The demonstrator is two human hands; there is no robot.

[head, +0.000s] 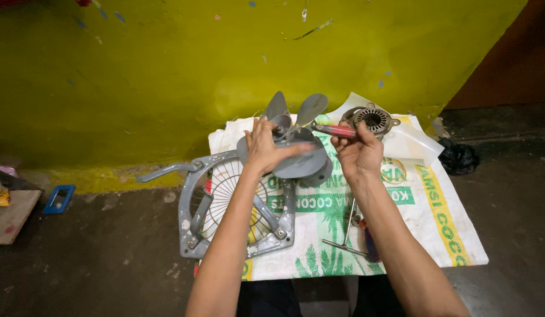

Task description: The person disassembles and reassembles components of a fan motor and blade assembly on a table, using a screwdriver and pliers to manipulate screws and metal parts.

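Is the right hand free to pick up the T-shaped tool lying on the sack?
Probably not yet: the right hand is gripping a red-handled screwdriver at the fan blades. The T-shaped tool lies uncovered beside its forearm.

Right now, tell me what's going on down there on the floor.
A person sits over a printed woven sack spread on the floor by a yellow wall. The left hand steadies a grey fan blade assembly, while the right hand holds a red-handled screwdriver pointed at the hub. The grey square fan frame with its wire guard lies to the left, a round motor part sits behind the right hand, and a T-shaped tool lies on the sack.
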